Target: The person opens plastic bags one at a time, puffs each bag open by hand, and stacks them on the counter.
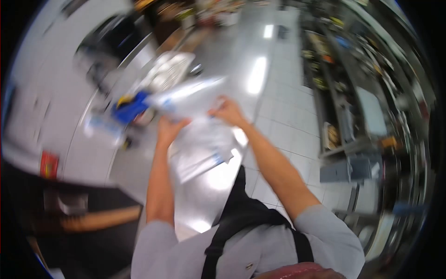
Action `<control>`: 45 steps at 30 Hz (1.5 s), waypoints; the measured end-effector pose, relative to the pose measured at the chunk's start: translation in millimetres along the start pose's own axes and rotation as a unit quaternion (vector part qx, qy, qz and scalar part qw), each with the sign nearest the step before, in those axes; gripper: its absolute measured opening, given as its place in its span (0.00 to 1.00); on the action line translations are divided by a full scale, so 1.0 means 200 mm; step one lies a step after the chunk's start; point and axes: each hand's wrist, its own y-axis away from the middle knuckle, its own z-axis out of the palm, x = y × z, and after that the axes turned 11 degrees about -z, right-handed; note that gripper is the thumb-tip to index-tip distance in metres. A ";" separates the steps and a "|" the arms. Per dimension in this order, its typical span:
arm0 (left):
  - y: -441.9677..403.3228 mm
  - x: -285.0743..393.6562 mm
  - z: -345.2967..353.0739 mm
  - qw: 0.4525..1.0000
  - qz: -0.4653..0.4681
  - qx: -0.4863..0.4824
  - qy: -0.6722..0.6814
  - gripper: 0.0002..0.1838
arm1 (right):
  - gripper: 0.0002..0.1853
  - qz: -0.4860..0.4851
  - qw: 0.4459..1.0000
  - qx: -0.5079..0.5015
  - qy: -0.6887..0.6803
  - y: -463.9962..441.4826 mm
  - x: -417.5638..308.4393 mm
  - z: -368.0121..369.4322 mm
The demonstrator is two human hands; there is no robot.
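The person wears a light grey shirt (274, 249) with short sleeves (325, 228), and over it a black apron (253, 213) with black straps (304, 246). One small button (249, 266) is visible. Left hand (171, 130) and right hand (230, 113) are bare.

Blurred bright-blue item (131, 108) near white bumpy tray (168, 70); black rounded appliance (111, 39) beyond. Red rectangular item (49, 164) far left. Grey rectangular bin (335, 172) right, white tiled floor (290, 128).

White glare on metal counter (236, 55), fisheye-curved edges, apparently motion-blurred shelves (333, 152)
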 end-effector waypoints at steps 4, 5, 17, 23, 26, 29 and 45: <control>0.26 -0.03 0.06 0.972 0.018 0.231 0.048 0.25 | 0.19 -0.093 0.995 0.021 0.034 0.17 0.02 -0.04; 0.33 -0.05 0.06 0.971 0.093 0.170 0.140 0.15 | 0.13 -0.100 0.994 -0.046 0.027 0.26 -0.11 -0.14; 0.82 0.45 -0.01 0.835 0.144 -0.276 0.453 0.12 | 0.11 -0.058 0.995 -0.079 0.026 1.00 -0.81 -0.67; 0.74 0.45 0.16 0.887 0.073 -0.314 0.330 0.09 | 0.12 -0.027 0.981 0.054 -0.184 1.15 -0.64 -0.75; 0.66 0.29 0.33 0.863 -0.019 -0.350 0.363 0.07 | 0.13 0.017 0.978 0.072 -0.193 1.19 -0.45 -0.69; 0.70 0.16 0.46 0.854 -0.073 -0.334 0.392 0.08 | 0.11 0.055 0.966 0.082 -0.239 1.33 -0.38 -0.63; 0.91 0.22 1.05 0.801 -0.104 -0.522 0.273 0.07 | 0.08 0.150 0.908 0.282 -0.270 2.23 -0.08 -0.78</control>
